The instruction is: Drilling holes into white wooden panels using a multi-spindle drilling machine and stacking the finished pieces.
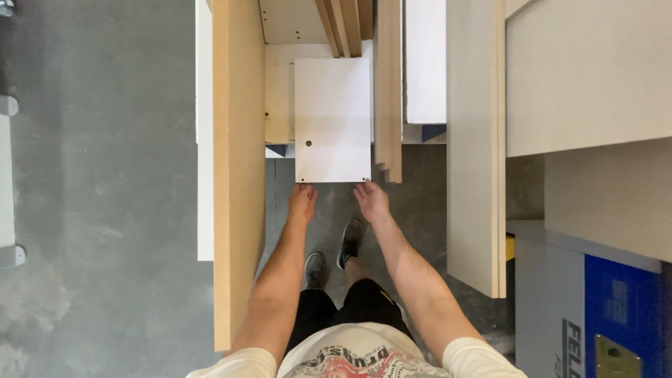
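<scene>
The white board (332, 119) w/ small holes lies flat on a stack of boards, its near edge sticking out over the gray floor (105, 210). The left hand (302, 203) & right hand (372, 199) both touch that near edge, fingers bent on it. A tall brown board (238, 175) stands just left; more white boards (476, 140) stand to the right.
</scene>
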